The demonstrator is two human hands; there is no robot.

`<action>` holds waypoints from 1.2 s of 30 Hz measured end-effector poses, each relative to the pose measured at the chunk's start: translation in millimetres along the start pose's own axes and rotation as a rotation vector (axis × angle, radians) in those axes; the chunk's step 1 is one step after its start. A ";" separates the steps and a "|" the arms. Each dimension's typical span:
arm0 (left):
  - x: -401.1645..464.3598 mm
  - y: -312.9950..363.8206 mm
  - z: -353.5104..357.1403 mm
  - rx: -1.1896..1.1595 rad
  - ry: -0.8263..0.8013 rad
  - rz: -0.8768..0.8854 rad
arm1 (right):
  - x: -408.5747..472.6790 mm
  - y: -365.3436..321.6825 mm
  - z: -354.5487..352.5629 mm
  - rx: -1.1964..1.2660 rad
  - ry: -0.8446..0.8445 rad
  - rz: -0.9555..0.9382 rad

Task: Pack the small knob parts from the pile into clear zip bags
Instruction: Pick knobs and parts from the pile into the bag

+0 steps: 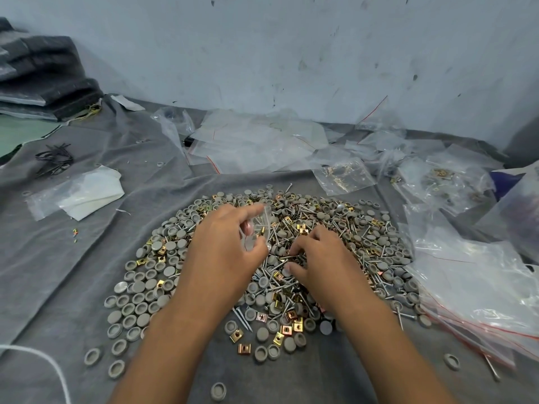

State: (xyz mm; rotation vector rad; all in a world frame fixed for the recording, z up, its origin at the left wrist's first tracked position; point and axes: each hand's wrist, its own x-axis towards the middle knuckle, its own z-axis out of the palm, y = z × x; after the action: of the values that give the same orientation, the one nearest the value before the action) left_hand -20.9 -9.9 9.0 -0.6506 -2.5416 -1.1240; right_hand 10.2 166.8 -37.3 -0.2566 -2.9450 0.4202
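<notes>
A wide pile (163, 266) of grey round knob caps, silver screws and brass square clips covers the grey cloth in front of me. My left hand (224, 243) hovers over the middle of the pile and pinches a small clear zip bag (259, 225) between thumb and fingers. A few parts show inside that bag. My right hand (318, 258) is down on the pile just to the right, with its curled fingertips pinching at screws and clips (288, 253). What lies under both palms is hidden.
Empty clear zip bags (253, 141) lie heaped along the back by the wall. Filled bags (344, 176) and a stack of red-striped bags (481, 290) crowd the right side. A folded white plastic sheet (87, 193) and black ties (55, 158) lie at the left.
</notes>
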 end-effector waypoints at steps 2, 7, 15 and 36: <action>0.0 -1.3 0.7 0.004 -0.002 0.004 | -0.5 -1.1 0.7 -0.020 0.036 -0.009; 0.9 -2.7 2.5 0.009 -0.002 0.009 | 1.4 3.0 -0.2 0.085 0.028 0.002; 1.0 -2.8 5.0 0.017 -0.015 0.021 | 1.8 -4.7 -25.4 0.594 0.152 -0.034; 1.0 -1.8 8.6 0.015 -0.045 0.031 | -7.5 -33.1 -22.2 0.605 0.363 -0.225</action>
State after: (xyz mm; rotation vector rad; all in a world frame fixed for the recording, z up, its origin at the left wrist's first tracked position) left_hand -23.3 -4.2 2.7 -0.7166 -2.5663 -1.0913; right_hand 16.6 139.9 -7.6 0.0705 -2.3256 1.0620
